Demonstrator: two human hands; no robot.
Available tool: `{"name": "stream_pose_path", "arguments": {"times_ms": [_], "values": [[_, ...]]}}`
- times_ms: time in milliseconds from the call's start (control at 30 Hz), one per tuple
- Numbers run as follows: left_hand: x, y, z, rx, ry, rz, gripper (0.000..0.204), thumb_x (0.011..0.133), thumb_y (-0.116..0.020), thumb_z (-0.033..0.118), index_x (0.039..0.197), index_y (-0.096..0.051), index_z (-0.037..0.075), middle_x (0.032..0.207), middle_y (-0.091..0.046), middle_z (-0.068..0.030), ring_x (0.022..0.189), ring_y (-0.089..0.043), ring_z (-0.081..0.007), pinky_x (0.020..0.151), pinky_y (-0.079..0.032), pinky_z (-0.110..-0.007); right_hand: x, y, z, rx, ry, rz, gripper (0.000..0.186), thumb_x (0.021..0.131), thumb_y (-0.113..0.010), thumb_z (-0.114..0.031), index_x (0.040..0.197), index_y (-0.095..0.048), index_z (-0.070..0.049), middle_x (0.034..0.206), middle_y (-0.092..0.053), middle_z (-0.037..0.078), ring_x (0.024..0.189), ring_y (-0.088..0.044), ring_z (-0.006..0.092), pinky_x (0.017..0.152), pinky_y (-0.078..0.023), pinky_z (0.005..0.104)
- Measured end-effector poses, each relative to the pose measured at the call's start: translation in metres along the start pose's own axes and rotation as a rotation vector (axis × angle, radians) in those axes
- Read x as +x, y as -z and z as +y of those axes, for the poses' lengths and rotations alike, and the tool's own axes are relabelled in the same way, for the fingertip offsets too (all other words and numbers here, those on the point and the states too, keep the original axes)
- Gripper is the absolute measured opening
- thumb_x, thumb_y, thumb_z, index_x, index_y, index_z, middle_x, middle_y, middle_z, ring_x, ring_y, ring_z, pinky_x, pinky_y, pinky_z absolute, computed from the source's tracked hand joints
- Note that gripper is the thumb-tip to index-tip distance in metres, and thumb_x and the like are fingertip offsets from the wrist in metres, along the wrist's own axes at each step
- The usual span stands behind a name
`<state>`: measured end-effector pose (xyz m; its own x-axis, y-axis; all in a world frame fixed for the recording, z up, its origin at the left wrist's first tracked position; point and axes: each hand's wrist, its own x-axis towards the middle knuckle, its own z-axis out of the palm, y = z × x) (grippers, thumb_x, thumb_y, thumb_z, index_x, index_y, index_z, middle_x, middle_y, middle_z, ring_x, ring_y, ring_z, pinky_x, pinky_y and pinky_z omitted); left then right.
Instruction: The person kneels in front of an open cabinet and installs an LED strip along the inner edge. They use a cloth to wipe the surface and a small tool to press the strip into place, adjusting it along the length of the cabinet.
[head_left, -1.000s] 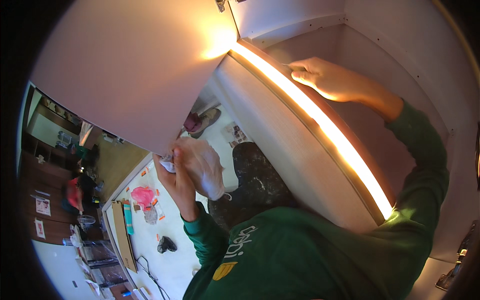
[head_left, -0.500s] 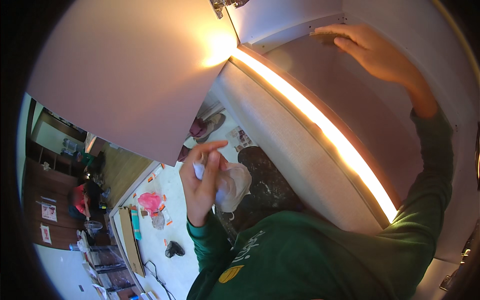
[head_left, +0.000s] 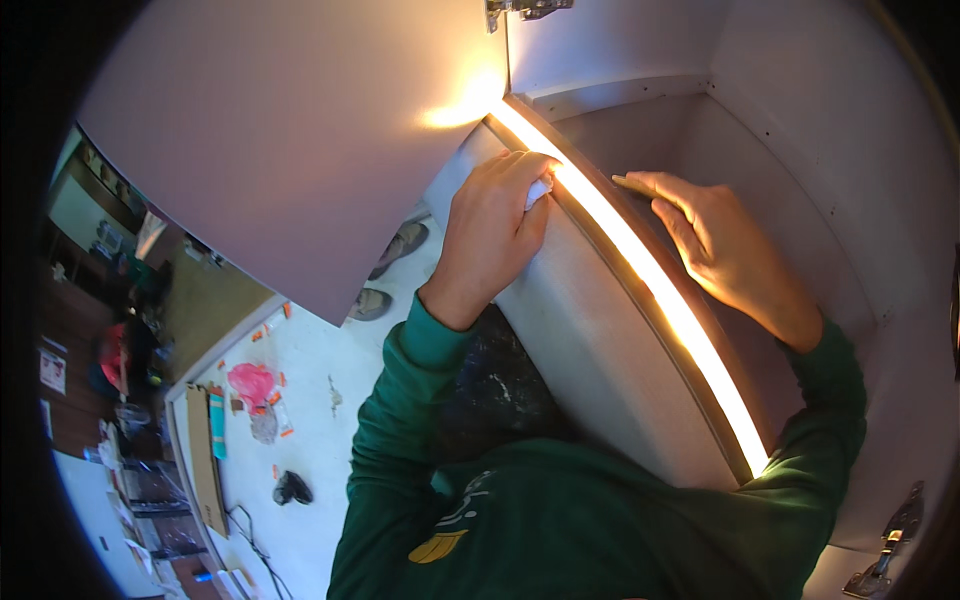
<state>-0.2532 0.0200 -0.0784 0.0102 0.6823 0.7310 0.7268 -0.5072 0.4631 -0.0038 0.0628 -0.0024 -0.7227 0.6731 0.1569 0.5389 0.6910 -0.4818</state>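
My left hand (head_left: 490,225) is closed around a crumpled white wad (head_left: 538,190), cloth or thin plastic, at the front edge of an open cabinet. Its fingers are up against the glowing light strip (head_left: 650,270) that runs along that edge. Over the cabinet's inside (head_left: 760,160), my right hand (head_left: 728,245) pinches a thin brown flat piece (head_left: 630,184), seen nearly edge on, just across the strip from the left fingers. Most of this piece is hidden by the fingers. A pale upholstered-looking front panel (head_left: 600,310) lies below the strip.
A large cabinet door (head_left: 280,150) stands open at the upper left, on a metal hinge (head_left: 525,10). Another hinge (head_left: 885,555) is at lower right. A pink bag (head_left: 250,385), a black bundle (head_left: 292,488) and a cardboard strip (head_left: 205,460) lie on the white floor. Someone's shoes (head_left: 400,250) show below the door.
My left hand has risen from in front of my body to the lit strip, with the white wad. My right hand has come nearer from the cabinet's far corner, still holding the brown piece.
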Motion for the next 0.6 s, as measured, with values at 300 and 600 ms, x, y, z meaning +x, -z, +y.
{"name": "stream_pose_path", "arguments": {"times_ms": [300, 600], "values": [[-0.010, 0.001, -0.009, -0.017, -0.049, 0.051, 0.024, 0.088, -0.060, 0.002, 0.110, -0.069, 0.005, 0.108, -0.073, -0.0155, 0.099, -0.067, -0.0376, 0.088, -0.053, -0.043, 0.013, -0.012, -0.003, -0.056, 0.050, -0.073, 0.047, 0.108, -0.045, -0.014, 0.152, -0.044, 0.002, 0.116, -0.066, 0.032, 0.098, -0.068, 0.0431, 0.091, -0.051, 0.0424], [-0.018, -0.003, -0.012, -0.017, -0.029, 0.112, 0.020, 0.090, -0.061, 0.006, 0.108, -0.072, 0.007, 0.113, -0.075, -0.0146, 0.104, -0.068, -0.0373, 0.090, -0.054, -0.043, 0.012, -0.012, 0.013, -0.093, 0.189, -0.036, 0.044, 0.106, -0.048, -0.011, 0.149, -0.049, 0.002, 0.102, -0.066, 0.034, 0.072, -0.063, 0.0365, 0.078, -0.050, 0.0415]]}}
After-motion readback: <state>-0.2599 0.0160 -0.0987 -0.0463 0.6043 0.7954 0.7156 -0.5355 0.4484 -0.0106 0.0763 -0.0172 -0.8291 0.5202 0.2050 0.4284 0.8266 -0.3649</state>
